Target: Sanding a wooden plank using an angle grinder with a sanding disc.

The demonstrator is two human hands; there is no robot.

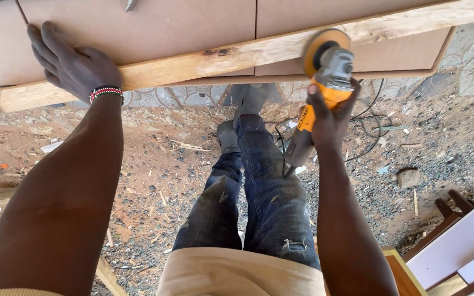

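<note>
My right hand (327, 118) is wrapped closed around the yellow-and-grey angle grinder (325, 82). Its orange sanding disc (325, 46) sits above the knuckles, against the lower edge of the raw wooden rail (237, 57) that runs across the face of the pale board cabinet (138, 24). My left hand (72, 63) lies open and flat, fingers spread, partly on the cabinet panel and partly on the same rail, well apart from the disc.

Hazards, as I judge them:

1. Kickback. The disc meets the rail near a dark knot and a ragged edge to the left of my right hand. A snag there could jerk the grinder sideways; a one-hand grip gives little resistance.
2. Cable fouling. The black power cord (368, 123) loops on the ground just below and right of the right hand, close to my jeans-clad legs (248, 186) (I cannot tell whether it touches them). A tug could pull the disc off line.
3. Workpiece shift. Only the flat left hand steadies the cabinet; heavy disc pressure could move it.
4. Gouging. A tilted disc would dig into the rail or scar the panel above it.
</note>
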